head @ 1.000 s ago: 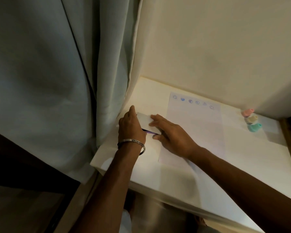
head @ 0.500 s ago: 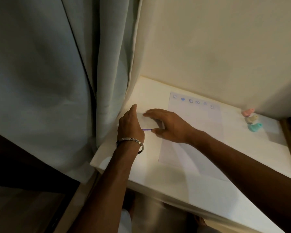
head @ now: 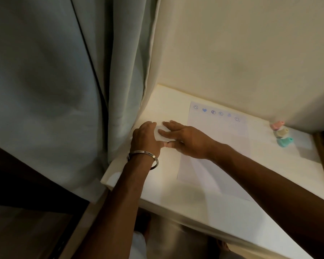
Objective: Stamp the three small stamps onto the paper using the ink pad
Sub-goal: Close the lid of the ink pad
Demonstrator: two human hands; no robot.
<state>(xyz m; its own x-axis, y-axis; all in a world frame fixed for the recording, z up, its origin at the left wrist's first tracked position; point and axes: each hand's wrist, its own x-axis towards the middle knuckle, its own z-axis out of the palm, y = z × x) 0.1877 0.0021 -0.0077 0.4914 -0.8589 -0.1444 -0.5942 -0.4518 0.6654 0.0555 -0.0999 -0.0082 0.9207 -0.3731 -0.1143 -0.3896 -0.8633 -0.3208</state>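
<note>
Item 1, L hand (head: 145,138): we log it curled around the left side of a small flat white ink pad case (head: 159,135), thumb at the near edge; a silver metal bangle (head: 143,155) circles the wrist.

Item 2, R hand (head: 183,138): fingers spread flat over the top of the case, thumb tucked at the near edge just beside the L thumb. Both hands are in contact w/ the case; we can't tell whether either is clamped on it or only pressing. The lid looks down, a thin dark line showing at the near edge.

Item 3, pale lilac sheet of paper (head: 213,156): lies flat just right of the case, partly under the R wrist. A row of small blue stamp prints (head: 212,111) runs along its far edge.

Item 4, three small stamps at the far right, well apart from the hands, touching in a line: pink (head: 277,124), beige (head: 282,132), teal (head: 284,141).

Item 5, white tabletop (head: 232,212): carries all of the above.

Item 6, grey-green fabric curtain (head: 64,81): hangs at the table's left edge, near the L hand.
</note>
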